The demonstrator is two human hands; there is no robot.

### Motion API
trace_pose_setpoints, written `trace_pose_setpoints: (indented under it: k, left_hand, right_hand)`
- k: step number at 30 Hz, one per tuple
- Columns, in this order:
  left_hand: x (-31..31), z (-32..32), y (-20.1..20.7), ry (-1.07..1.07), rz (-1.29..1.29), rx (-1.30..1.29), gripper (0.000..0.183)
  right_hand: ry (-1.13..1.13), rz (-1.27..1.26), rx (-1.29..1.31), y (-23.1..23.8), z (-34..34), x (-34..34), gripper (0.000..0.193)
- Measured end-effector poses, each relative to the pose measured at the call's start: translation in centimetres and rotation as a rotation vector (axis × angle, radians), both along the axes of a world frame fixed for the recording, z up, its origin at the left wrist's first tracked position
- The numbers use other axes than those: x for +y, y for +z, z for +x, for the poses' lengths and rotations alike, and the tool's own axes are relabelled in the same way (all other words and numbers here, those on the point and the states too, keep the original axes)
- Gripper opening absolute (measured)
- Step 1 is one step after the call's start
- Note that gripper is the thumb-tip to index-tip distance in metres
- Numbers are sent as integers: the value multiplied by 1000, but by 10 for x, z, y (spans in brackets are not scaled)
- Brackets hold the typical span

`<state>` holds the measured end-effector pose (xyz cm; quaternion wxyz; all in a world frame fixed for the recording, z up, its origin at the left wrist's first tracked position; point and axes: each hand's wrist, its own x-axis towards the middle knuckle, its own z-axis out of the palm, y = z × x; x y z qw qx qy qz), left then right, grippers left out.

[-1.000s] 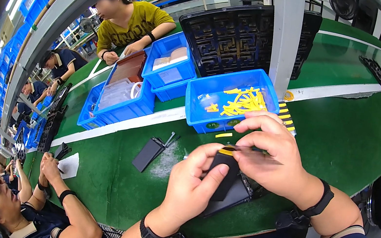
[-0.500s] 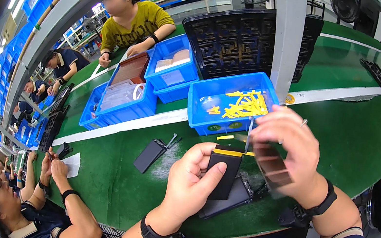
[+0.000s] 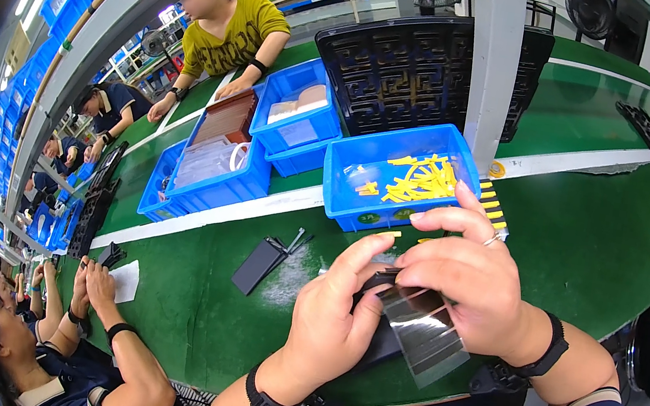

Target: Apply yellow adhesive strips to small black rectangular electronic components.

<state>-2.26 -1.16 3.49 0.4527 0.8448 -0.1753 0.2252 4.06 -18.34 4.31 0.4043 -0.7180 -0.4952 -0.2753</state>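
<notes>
My left hand point(image 3: 334, 314) is closed round a flat black block point(image 3: 383, 277), which the fingers largely hide. Its fingertips meet those of my right hand point(image 3: 469, 279) at the block's top edge. From my right hand hangs a clear sheet with dark strips point(image 3: 424, 335), pinched near the block. Whether the sheet touches the block cannot be made out. Below the hands, another dark block point(image 3: 381, 347) shows in part on the green table. Just beyond my right fingers stands a blue bin point(image 3: 344, 216) with yellow strips point(image 3: 420, 182) in it.
To the left lies a dark block with leads point(image 3: 259, 264) beside whitish marks. Farther left stand blue bins point(image 3: 212, 201) with sheets and brown pieces. Black trays point(image 3: 395, 71) lean behind a grey post point(image 3: 492, 77). Co-workers sit at left; a person in yellow point(image 3: 228, 37) stands across the table.
My right hand has come left and down onto the block's top edge, bringing the clear sheet along. The block has tipped and is now mostly covered by my fingers.
</notes>
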Motion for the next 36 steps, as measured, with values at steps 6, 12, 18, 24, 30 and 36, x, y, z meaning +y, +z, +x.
trace_pose_setpoints:
  k: [6,12,18,24,30,36]
  left_hand:
    - [4,4,-4,-29,-4,4,43]
    - [4,3,-3,-134,-577,284,25]
    - [4,2,-5,-113,-552,288,26]
    - [4,1,-8,-73,-480,294,26]
    - [-4,-1,-2,112,-12,7,30]
    - [-4,6,-2,154,184,-212,31]
  right_hand:
    - [-84,90,-108,2,-7,-2,12]
    - [-22,225,255,-11,9,3,19]
    - [5,251,324,-12,8,4,20]
    - [31,207,308,-13,9,5,21]
    - [-81,138,101,-10,8,7,21]
    - [-35,135,-16,-11,8,12,24]
